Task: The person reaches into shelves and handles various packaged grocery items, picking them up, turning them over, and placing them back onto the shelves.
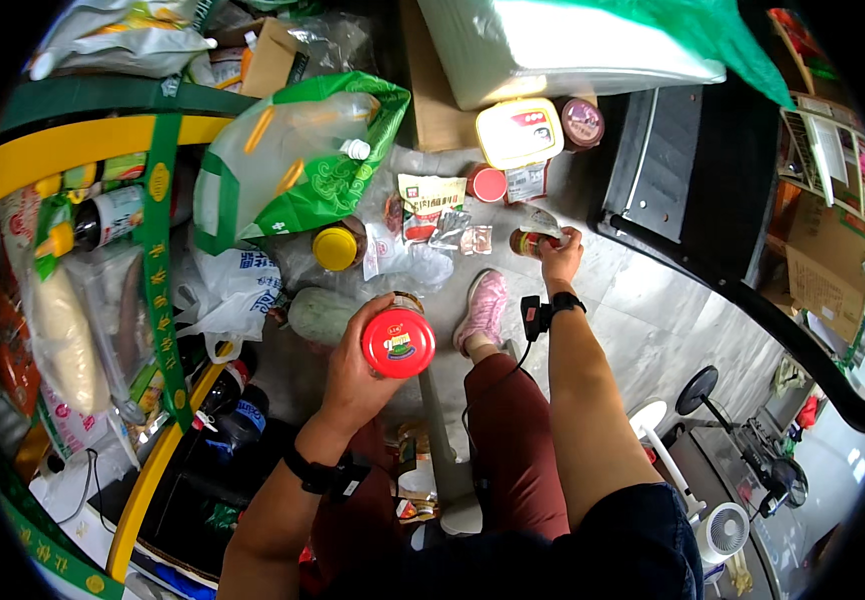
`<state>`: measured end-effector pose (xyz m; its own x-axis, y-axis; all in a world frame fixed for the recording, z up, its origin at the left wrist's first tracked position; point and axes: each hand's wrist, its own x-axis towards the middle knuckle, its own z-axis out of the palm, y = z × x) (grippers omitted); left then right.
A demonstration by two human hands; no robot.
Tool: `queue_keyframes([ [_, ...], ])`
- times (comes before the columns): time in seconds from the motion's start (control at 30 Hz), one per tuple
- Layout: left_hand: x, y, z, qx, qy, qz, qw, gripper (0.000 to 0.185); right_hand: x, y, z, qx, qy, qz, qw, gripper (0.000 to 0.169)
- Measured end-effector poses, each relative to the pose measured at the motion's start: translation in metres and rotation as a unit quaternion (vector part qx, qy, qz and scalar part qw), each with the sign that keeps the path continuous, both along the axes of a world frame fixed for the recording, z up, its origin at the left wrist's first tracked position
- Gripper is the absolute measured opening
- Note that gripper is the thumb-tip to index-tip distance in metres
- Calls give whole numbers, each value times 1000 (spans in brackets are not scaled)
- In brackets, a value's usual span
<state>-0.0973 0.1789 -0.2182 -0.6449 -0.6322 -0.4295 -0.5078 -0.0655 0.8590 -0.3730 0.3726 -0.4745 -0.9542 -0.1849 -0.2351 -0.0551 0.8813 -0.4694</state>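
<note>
My left hand (361,375) grips a jar with a red lid (399,343), held up near the camera with the lid facing it. Farther out to the right, my right hand (561,259) has its fingers around a small jar (528,244) with a reddish label, and a pale, partly see-through piece hangs over its top. Beyond that hand, a red-lidded container (486,184) and a printed food pouch (432,202) rest on the grey floor. A jar with a yellow lid (335,249) lies between the pouch and a green-edged bag.
The green-edged bag (305,161) holds a plastic bottle. A yellow-rimmed tub (520,133) stands before a large white box (552,67). Yellow-edged shelving (136,495) with bottles is at left; a black metal frame (747,289) curves along the right. My pink shoe (483,304) is between my hands.
</note>
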Motion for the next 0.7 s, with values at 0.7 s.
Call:
queue_keyframes([
  [0.7,-15,8,-76,-3,30,-46,999,74,-4,16,-62,-42,32,-17,998,54],
])
